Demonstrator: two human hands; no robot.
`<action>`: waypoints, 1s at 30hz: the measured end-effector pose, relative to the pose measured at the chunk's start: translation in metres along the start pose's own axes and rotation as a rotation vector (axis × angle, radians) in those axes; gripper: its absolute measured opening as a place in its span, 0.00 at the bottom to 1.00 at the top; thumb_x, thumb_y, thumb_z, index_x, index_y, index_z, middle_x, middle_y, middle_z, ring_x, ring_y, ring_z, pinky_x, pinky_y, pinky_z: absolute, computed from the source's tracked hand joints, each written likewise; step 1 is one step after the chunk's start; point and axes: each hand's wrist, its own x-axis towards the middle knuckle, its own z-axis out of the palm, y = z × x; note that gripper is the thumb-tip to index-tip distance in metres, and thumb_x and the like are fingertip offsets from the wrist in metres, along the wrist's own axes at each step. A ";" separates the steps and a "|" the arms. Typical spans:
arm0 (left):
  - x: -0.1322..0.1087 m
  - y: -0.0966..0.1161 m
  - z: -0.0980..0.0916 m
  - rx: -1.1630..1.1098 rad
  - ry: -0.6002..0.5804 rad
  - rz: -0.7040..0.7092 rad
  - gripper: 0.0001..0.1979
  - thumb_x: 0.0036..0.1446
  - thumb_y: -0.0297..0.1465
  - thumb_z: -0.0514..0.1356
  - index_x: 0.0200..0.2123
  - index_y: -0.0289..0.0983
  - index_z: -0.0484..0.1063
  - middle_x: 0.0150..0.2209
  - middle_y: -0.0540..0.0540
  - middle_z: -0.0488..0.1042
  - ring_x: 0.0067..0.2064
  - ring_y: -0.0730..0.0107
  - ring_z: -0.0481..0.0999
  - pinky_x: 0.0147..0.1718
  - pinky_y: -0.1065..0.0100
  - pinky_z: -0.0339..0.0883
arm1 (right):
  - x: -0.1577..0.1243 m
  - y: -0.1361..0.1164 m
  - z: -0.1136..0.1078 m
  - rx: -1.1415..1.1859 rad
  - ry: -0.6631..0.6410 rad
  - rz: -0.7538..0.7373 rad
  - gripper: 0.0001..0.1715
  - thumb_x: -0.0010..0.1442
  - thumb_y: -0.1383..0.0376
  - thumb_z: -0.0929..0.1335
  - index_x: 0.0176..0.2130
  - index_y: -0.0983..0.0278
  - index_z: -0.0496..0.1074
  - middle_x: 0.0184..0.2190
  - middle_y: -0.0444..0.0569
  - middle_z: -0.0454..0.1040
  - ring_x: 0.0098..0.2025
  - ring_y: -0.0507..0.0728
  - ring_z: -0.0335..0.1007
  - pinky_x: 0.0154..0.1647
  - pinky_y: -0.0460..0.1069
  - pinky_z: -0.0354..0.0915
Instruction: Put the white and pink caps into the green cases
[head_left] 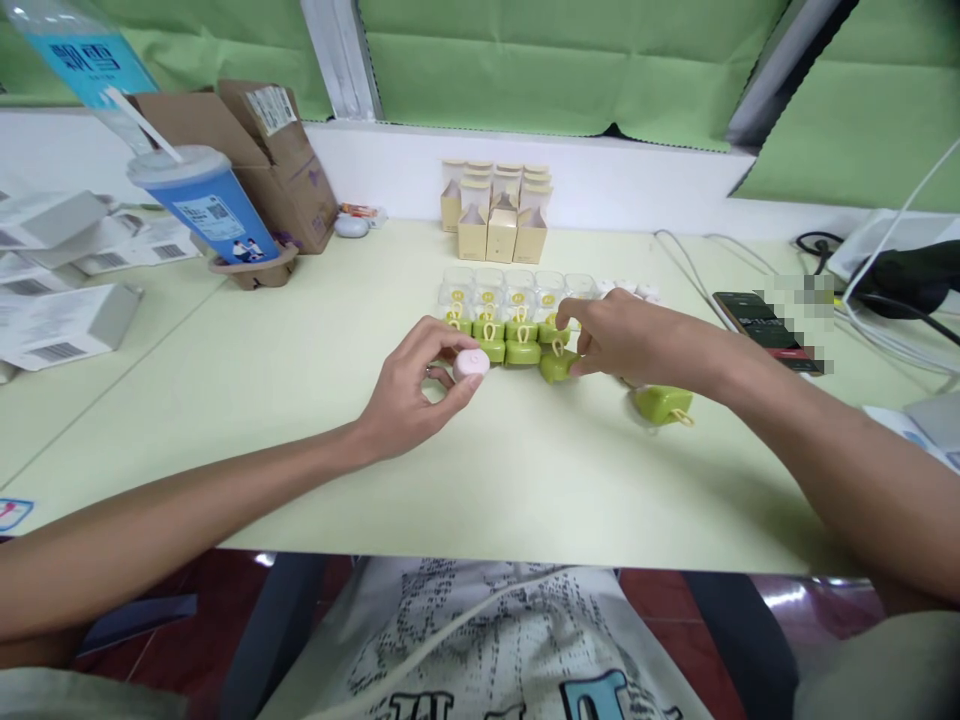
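Observation:
A small round pale-pink piece [471, 365] is pinched between the thumb and fingers of my left hand [420, 385], above the table. My right hand [611, 335] has its thumb and fingertips on a green piece with a yellow loop [556, 366], at the right end of the front row. Beside it stand several matching green pieces [523, 350] in rows, their loops upward. Behind them is a row of clear containers [519, 290] with yellow marks. Another green piece [664, 405] lies tilted on the table, right of the rows. White pieces [626, 288] are partly hidden behind my right hand.
Small open cream boxes [501, 235] stand against the wall. At left are a blue cup with a straw [217, 210], a cardboard box [292, 170], a bottle [90, 60] and white boxes [67, 325]. A phone [765, 325] and cables [892, 320] lie at right.

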 end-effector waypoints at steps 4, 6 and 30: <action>0.000 0.000 0.000 0.004 0.002 0.010 0.11 0.68 0.32 0.70 0.52 0.42 0.78 0.47 0.44 0.76 0.45 0.69 0.81 0.32 0.73 0.80 | -0.001 -0.008 -0.003 0.036 -0.039 0.034 0.31 0.65 0.64 0.78 0.64 0.60 0.74 0.42 0.54 0.83 0.39 0.63 0.81 0.35 0.53 0.67; -0.001 0.000 0.000 0.009 0.001 0.010 0.11 0.68 0.32 0.69 0.52 0.42 0.78 0.47 0.44 0.77 0.44 0.68 0.81 0.32 0.73 0.80 | -0.001 -0.012 -0.003 0.034 -0.037 0.052 0.29 0.67 0.63 0.76 0.65 0.61 0.73 0.41 0.54 0.83 0.38 0.63 0.80 0.34 0.53 0.66; 0.000 -0.001 0.000 0.028 -0.015 0.063 0.13 0.68 0.29 0.69 0.54 0.42 0.78 0.48 0.46 0.76 0.45 0.71 0.80 0.35 0.75 0.80 | -0.004 -0.023 0.006 -0.021 0.022 0.076 0.23 0.71 0.63 0.72 0.62 0.61 0.70 0.43 0.56 0.74 0.39 0.64 0.74 0.36 0.55 0.63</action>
